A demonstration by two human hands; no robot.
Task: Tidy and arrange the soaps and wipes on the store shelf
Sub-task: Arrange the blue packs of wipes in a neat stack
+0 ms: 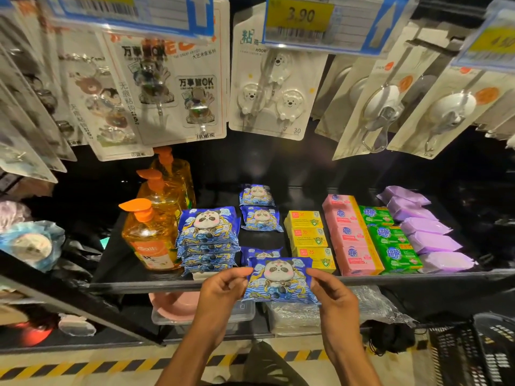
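I hold a blue panda-print wipes pack (279,280) in front of the black shelf's front edge (139,284). My left hand (223,288) pinches its left edge and my right hand (331,291) pinches its right edge. On the shelf a stack of the same wipes packs (208,238) stands to the left. Two more packs (260,207) lie further back, and another (260,253) lies just behind the held one. Rows of yellow soaps (308,236), pink soaps (351,235), green soaps (388,238) and purple wipes packs (426,229) run to the right.
Three orange pump bottles (152,232) stand at the shelf's left. Carded adhesive hooks (274,90) and price tags (299,19) hang above the shelf. A pink basin (174,303) and clear wrapped items (295,316) sit on the lower shelf. A black basket (473,355) is at the lower right.
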